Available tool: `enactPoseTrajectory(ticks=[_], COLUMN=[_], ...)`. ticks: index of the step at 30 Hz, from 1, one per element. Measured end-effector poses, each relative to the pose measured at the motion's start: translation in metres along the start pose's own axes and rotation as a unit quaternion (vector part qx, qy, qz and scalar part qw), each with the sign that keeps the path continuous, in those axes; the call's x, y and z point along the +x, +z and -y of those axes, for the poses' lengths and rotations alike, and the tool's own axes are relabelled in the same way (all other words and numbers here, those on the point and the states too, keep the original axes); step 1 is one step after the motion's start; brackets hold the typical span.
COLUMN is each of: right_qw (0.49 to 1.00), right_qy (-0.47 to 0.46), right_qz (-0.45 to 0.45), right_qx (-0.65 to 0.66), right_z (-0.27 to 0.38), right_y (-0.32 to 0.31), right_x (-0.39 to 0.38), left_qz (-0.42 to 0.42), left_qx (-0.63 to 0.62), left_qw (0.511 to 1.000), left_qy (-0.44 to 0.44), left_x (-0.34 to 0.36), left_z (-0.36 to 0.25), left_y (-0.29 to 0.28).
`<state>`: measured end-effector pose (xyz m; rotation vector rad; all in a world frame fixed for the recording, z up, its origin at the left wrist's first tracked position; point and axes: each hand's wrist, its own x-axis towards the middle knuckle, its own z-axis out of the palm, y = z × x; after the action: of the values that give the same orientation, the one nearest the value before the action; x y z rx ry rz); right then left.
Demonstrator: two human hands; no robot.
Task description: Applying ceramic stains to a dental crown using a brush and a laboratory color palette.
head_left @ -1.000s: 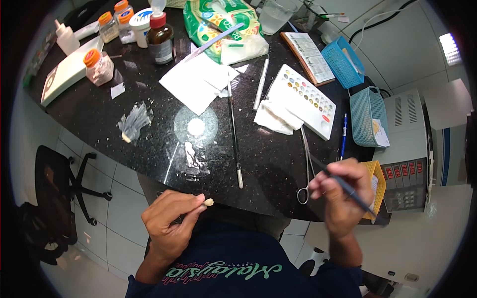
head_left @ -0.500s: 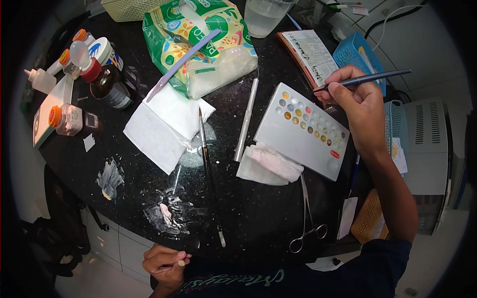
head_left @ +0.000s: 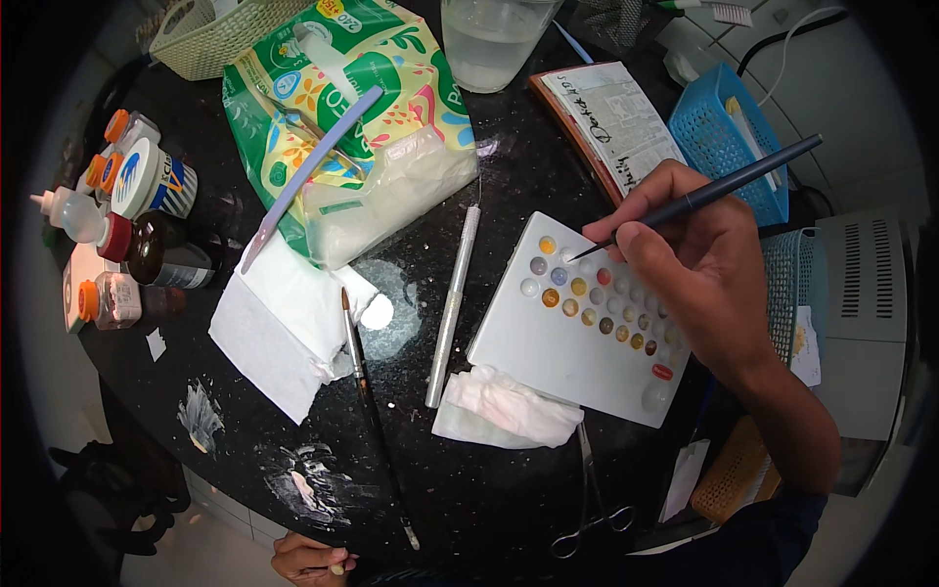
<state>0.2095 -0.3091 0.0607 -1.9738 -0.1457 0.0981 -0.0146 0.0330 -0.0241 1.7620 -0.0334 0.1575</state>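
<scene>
My right hand [head_left: 699, 269] pinches a slim dark brush [head_left: 729, 186]. The fine tip points down at the upper-left wells of a white palette [head_left: 553, 347], which holds rows of small coloured dabs. At the lower edge, my left hand [head_left: 303, 560] is closed on a small cream-coloured piece [head_left: 338, 567], too small to name exactly. Against the palette's near edge lies a folded tissue [head_left: 509, 409]. Scissor-handled forceps [head_left: 592, 528] stick out from under it. A silvery knurled rod [head_left: 455, 303] and a long dark paintbrush [head_left: 370, 406] lie left of the palette.
White tissues [head_left: 269, 347] lie under a green-yellow tissue pack [head_left: 391, 108] with a lilac-handled tool [head_left: 318, 171] on it. A clear water cup [head_left: 494, 49] stands behind. Bottles, including a brown one [head_left: 161, 249], crowd the left. White smears [head_left: 308, 489] mark the black tabletop; a blue basket [head_left: 719, 127] sits right.
My right hand has brought the brush in over the palette, its tip now at the wells. The whole view has shifted; my left hand sits lower in the picture, still holding the small piece.
</scene>
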Motion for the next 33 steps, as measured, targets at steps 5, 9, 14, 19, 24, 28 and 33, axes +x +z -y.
enactPoseTrajectory(ticks=[5, 9, 14, 19, 24, 28, 33], right_qw=[1.0, 1.0, 1.0, 0.999, 1.0, 1.0, 0.998], right_qy=[0.013, -0.01, -0.007, -0.023, -0.005, 0.0, 0.019], right_qz=[0.001, 0.007, 0.012, 0.011, 0.006, -0.023, -0.066], right_qx=[-0.005, -0.024, -0.019, -0.025, -0.024, 0.02, 0.014], right_z=[0.003, -0.002, -0.003, -0.003, -0.002, 0.006, 0.028], right_y=[0.001, 0.0, 0.0, 0.001, -0.006, 0.003, -0.002], right_x=[0.001, 0.001, 0.002, 0.004, 0.003, -0.002, -0.026], left_qz=[-0.01, -0.008, -0.008, -0.007, 0.004, 0.001, -0.042], left_qx=[-0.033, -0.032, -0.02, -0.011, 0.004, 0.019, 0.01], left_qw=[0.999, 0.999, 1.0, 1.0, 1.0, 1.0, 0.999], left_qy=[-0.016, -0.01, -0.003, -0.016, -0.011, -0.021, -0.013], left_x=[-0.006, -0.003, -0.001, -0.001, 0.008, 0.0, -0.005], left_z=[0.001, 0.001, 0.001, -0.001, -0.006, -0.008, 0.003], left_y=[-0.002, -0.001, -0.001, -0.003, 0.002, -0.002, 0.005])
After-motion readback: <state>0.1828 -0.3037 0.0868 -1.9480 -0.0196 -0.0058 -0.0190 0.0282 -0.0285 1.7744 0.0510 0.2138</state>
